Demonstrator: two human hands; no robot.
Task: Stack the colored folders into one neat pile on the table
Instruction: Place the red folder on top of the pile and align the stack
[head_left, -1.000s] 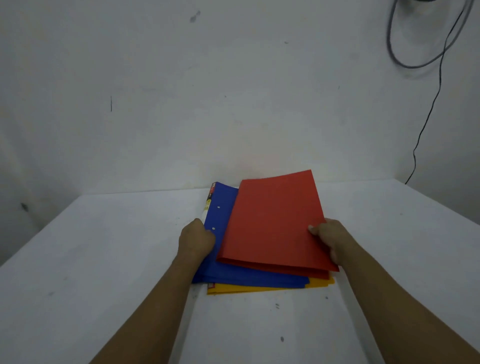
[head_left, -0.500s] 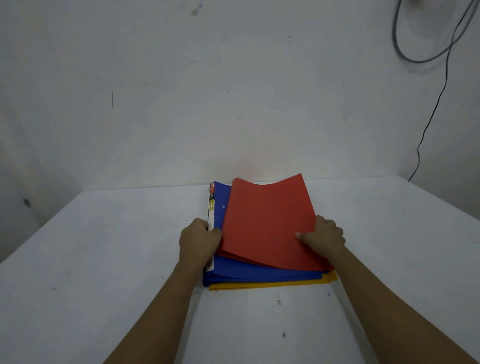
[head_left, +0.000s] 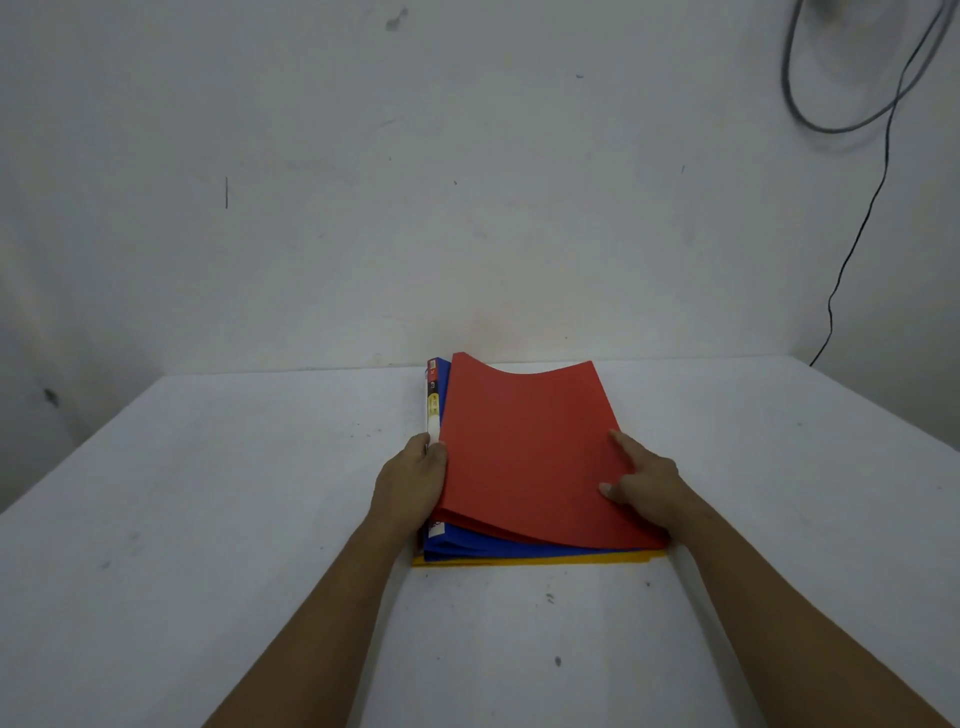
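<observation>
A red folder (head_left: 524, 447) lies on top of a blue folder (head_left: 498, 545), which lies on a yellow folder (head_left: 545, 559), all on the white table (head_left: 208, 493). The red cover bows upward at its sides. My left hand (head_left: 413, 480) grips the pile's left edge, at the blue folder's labelled spine. My right hand (head_left: 647, 483) rests on the red folder's right edge with index finger and thumb spread on the cover. Only strips of blue and yellow show at the near edge.
A white wall stands right behind the table's far edge. A grey cable loop (head_left: 852, 122) and a thin black wire (head_left: 852, 249) hang on the wall at the right. Small dark specks mark the table near me.
The red folder has slid left and squared up over the blue one, which now shows much less. My right hand has opened from a pinch to fingers laid on the cover.
</observation>
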